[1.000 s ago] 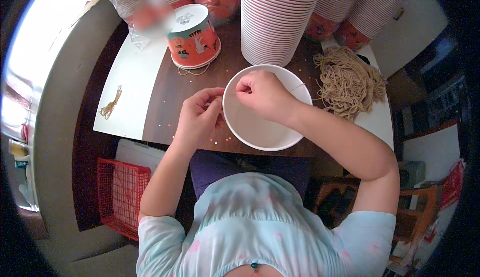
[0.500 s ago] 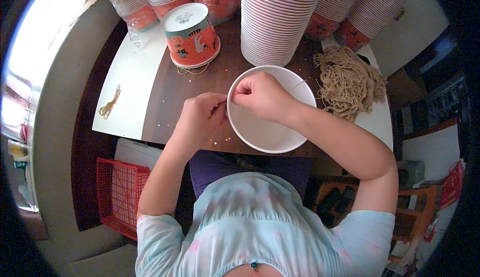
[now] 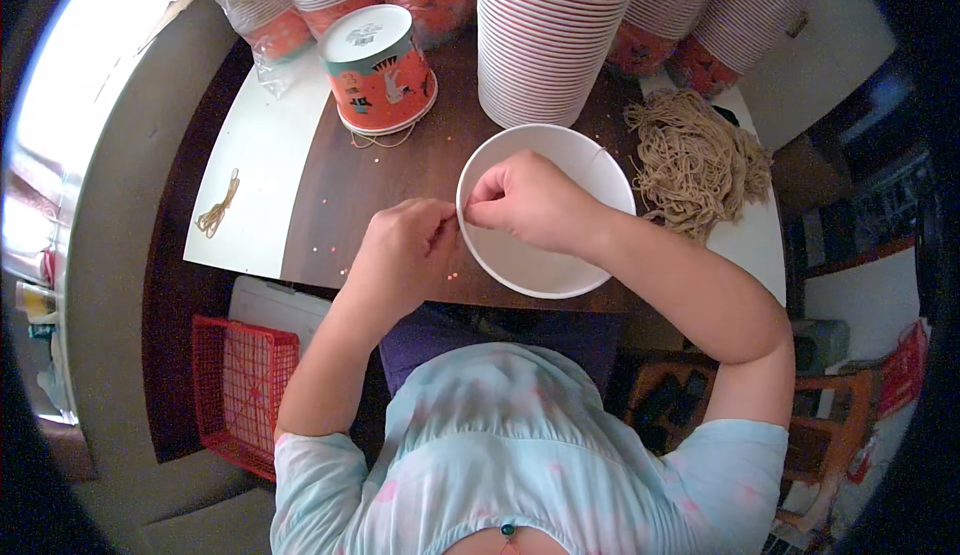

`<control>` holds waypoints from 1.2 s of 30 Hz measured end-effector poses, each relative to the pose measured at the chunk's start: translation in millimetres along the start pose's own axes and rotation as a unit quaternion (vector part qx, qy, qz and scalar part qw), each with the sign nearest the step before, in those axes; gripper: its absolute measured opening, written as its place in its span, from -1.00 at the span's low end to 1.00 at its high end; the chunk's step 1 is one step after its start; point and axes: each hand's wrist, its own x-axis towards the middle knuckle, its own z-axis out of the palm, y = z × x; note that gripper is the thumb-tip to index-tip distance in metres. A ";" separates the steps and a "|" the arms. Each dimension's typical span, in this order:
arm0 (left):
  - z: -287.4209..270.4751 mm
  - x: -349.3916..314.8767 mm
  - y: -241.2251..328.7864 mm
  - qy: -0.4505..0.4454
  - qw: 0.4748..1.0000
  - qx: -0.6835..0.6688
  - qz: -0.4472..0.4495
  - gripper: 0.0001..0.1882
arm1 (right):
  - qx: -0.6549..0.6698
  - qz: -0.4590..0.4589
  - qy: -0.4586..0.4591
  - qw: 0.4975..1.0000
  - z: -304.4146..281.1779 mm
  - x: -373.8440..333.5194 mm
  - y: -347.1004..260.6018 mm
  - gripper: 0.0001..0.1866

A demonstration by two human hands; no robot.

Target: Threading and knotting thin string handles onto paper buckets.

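Observation:
A white-lined paper bucket [image 3: 545, 267] stands mouth up in front of me, near the table's close edge. My right hand [image 3: 530, 200] reaches inside it, fingers pinched together against the left wall. Just outside that same wall, my left hand [image 3: 408, 240] is closed, its thumb and fingertips at the bucket's left side. Whatever lies between the fingers of either hand is hidden. A thin cord [image 3: 599, 154] shows at the bucket's far right inner wall. To the right lies a large tangled heap of tan cords [image 3: 695, 165].
A tall stack of nested buckets [image 3: 550, 45] rises behind the bucket. An upturned orange bucket [image 3: 385, 90] with cord under its rim stands at the back left. A small cord bundle [image 3: 218, 205] lies at left. A red plastic basket [image 3: 245, 390] is below the table's left.
The bucket has shifted slightly away from me and to the right. Both hands' fingertips have come a little nearer to me along its left wall, still pinched.

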 end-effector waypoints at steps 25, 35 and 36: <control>-8.1 -32.2 -1.7 -0.010 0.817 -0.569 -0.095 -0.90 | -0.470 -0.193 0.144 0.849 15.8 -76.7 -24.5 -0.82; 16.0 -45.9 4.3 0.015 0.850 -0.519 -0.087 -0.77 | -0.282 -0.319 0.380 0.821 54.7 -76.8 14.7 -0.74; 19.1 -48.0 6.0 0.011 0.868 -0.489 -0.084 -0.76 | -0.248 -0.344 0.389 0.818 66.1 -78.7 23.4 -0.75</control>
